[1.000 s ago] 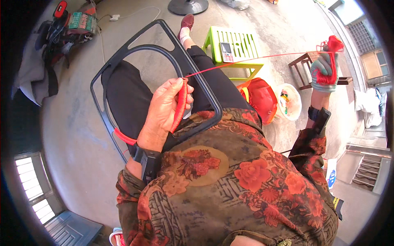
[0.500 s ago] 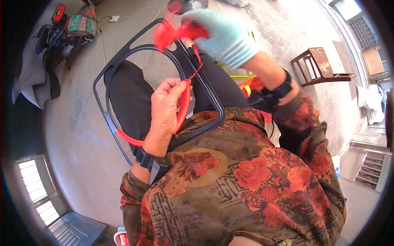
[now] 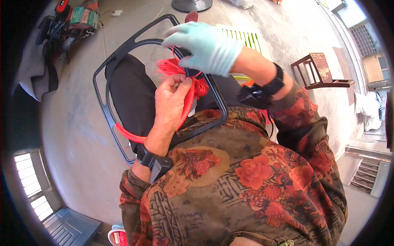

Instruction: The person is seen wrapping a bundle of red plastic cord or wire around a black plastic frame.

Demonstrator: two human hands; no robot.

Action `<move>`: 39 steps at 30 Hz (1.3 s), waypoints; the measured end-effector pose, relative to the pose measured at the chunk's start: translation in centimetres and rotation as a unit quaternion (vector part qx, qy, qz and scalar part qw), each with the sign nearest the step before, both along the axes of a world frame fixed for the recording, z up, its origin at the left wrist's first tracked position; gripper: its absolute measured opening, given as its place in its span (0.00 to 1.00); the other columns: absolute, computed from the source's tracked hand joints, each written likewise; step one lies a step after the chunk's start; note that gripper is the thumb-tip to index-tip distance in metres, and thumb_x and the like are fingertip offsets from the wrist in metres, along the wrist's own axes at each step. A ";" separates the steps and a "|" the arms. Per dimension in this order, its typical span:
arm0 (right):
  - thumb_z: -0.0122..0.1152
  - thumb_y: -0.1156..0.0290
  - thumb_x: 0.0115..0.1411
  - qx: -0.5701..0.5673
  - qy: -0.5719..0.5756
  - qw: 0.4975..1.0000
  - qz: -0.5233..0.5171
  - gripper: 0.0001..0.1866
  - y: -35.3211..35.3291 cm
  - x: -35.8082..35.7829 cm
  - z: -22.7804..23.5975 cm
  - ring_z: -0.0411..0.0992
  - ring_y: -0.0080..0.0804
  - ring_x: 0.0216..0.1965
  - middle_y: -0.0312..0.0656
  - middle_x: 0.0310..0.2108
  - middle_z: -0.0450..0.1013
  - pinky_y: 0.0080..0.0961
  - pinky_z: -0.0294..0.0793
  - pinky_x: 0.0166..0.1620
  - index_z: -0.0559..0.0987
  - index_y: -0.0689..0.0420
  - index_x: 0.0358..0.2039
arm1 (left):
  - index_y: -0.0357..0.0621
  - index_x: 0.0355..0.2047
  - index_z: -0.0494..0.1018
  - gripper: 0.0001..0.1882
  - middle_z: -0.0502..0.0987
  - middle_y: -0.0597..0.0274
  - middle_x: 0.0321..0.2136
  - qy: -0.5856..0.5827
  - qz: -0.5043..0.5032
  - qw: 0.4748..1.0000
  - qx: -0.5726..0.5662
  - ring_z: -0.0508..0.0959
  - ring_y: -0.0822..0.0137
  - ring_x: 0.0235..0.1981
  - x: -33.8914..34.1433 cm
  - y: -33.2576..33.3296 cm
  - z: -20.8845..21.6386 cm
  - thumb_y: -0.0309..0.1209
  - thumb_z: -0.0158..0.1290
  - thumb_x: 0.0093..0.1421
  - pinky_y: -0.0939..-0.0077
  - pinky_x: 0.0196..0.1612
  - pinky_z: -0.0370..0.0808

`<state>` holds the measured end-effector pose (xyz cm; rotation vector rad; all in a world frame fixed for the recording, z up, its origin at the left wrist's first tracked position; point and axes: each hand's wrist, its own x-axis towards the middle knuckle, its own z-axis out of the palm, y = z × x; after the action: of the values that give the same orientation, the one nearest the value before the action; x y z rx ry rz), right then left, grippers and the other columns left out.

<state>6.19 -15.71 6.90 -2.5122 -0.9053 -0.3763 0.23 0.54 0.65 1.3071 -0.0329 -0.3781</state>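
A black frame (image 3: 218, 100) with a rounded inner ring rests across my lap. Red cord (image 3: 130, 133) is wound in tight coils along part of the ring. My left hand (image 3: 166, 102), bare, pinches the upper end of these coils between thumb and fingers. Over the frame's right bar is my right hand (image 3: 211, 47), in a pale blue knitted glove, slightly blurred, its fingers and thumb apart. A loose bundle of red cord (image 3: 200, 88) hangs by the bar under the glove, with strands showing on both sides. The glove hides part of the cord.
A green slatted piece (image 3: 242, 37) lies beyond my right hand. On the right stands a small wooden chair (image 3: 322, 67). A red scooter (image 3: 82, 20) is at the far left, and a round black base (image 3: 191, 4) sits ahead. At lower left are a blue-grey panel (image 3: 72, 225) and a white-rimmed container (image 3: 111, 235).
My right hand has come down and nearer to my left hand; its fingers have spread. The red bundle has gone from its grasp to hanging by the bar. My left hand keeps its pinch.
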 end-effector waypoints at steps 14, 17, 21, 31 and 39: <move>0.67 0.70 0.40 0.135 -0.041 0.988 0.061 0.16 -2.1 -7.4 -1.7 0.67 0.43 0.47 0.41 0.40 0.71 0.36 0.65 0.51 0.75 0.56 0.32 | 0.39 0.34 0.65 0.07 0.76 0.55 0.27 0.128 -0.054 0.978 -0.156 0.78 0.67 0.26 0.7 -0.5 1.1 0.31 0.46 0.63 0.73 0.30 0.78; 0.62 0.75 0.46 0.428 0.258 0.866 0.033 0.17 -2.8 -8.7 -1.6 0.72 0.37 0.42 0.42 0.37 0.74 0.27 0.68 0.47 0.74 0.59 0.39 | 0.40 0.33 0.67 0.07 0.76 0.57 0.26 0.127 -0.058 0.977 -0.163 0.77 0.68 0.25 1.5 0.1 -0.1 0.31 0.48 0.62 0.73 0.28 0.77; 0.54 0.71 0.54 0.666 0.439 0.599 0.070 0.17 -6.7 -10.0 -0.4 0.72 0.36 0.41 0.43 0.38 0.73 0.31 0.69 0.48 0.72 0.63 0.44 | 0.40 0.32 0.69 0.06 0.75 0.59 0.27 0.152 -0.092 0.972 -0.152 0.76 0.70 0.25 1.6 0.8 -0.9 0.31 0.49 0.61 0.76 0.26 0.75; 0.43 0.68 0.64 0.731 0.301 0.606 0.083 0.13 -21.8 -11.2 -2.8 0.61 0.17 0.18 0.32 0.24 0.63 0.13 0.59 0.19 0.66 0.62 0.45 | 0.42 0.33 0.69 0.07 0.76 0.59 0.26 0.156 -0.097 0.966 -0.185 0.75 0.69 0.22 0.9 0.1 -1.1 0.33 0.49 0.61 0.77 0.23 0.73; 0.55 0.70 0.57 0.676 0.155 0.700 -0.173 0.13 -16.4 -2.3 -3.6 0.73 0.34 0.39 0.41 0.38 0.74 0.25 0.74 0.41 0.73 0.59 0.43 | 0.44 0.32 0.70 0.07 0.76 0.58 0.27 0.129 -0.070 0.978 -0.149 0.76 0.69 0.23 0.8 -0.1 -0.5 0.34 0.50 0.61 0.78 0.22 0.74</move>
<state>3.84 -32.09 3.26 -1.2121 0.1162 -0.4602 1.07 0.41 0.17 0.9541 0.0351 -0.6367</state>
